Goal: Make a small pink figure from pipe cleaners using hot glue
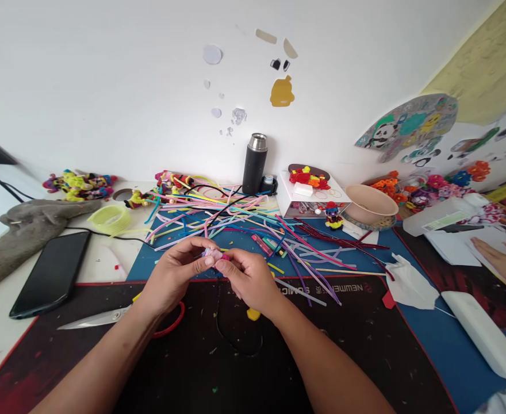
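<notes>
In front of me both hands meet at a small pipe-cleaner piece, lilac with some pink, largely covered by the fingers. My left hand pinches it between thumb and fingers. From the other side my right hand grips it, thumb tip beside the left thumb. A black cord runs below the hands and loops on the dark mat. Under my left forearm lie scissors with a red handle, partly hidden. A small yellow piece rests beneath my right wrist.
Many loose pipe cleaners spread behind my hands. A black thermos, a white box and a beige bowl stand along the wall. At left lies a phone; at right, another person's hand and a white device.
</notes>
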### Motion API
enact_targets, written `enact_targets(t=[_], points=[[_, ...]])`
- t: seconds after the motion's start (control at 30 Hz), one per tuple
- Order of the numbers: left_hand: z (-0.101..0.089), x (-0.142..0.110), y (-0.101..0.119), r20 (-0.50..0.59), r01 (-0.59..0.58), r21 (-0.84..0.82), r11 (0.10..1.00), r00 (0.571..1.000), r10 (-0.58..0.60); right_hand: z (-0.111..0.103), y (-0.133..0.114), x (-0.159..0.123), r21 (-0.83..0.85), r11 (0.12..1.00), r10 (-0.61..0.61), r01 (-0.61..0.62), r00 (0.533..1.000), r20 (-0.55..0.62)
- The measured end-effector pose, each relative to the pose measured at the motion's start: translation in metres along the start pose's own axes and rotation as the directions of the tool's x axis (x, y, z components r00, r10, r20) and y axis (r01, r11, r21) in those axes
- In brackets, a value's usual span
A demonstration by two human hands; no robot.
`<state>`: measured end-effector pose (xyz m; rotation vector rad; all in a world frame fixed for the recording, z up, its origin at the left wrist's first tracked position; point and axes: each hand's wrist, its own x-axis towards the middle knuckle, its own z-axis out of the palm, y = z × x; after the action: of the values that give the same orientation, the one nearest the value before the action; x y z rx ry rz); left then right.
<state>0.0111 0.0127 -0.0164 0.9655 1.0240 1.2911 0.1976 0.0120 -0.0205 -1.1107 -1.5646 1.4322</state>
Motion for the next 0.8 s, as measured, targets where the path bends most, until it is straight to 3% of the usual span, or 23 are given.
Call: enact_targets(t=[0.53, 0.8], points=[[-0.0011, -0.0022, -0.0041, 0.038, -0.075, 0.019, 0.997, 0.997, 0.074, 0.0006, 0.0067, 0.0019, 0.107, 0.994, 0.003, -0.007, 0.999, 0.045], [0.0043, -0.01, -0.0001, -0.006, -0.208, 0.185, 0.96, 0.977, 0.213, 0.0018, 0.0069, 0.0017, 0.182, 0.983, 0.009, -0.02, 0.998, 0.061]])
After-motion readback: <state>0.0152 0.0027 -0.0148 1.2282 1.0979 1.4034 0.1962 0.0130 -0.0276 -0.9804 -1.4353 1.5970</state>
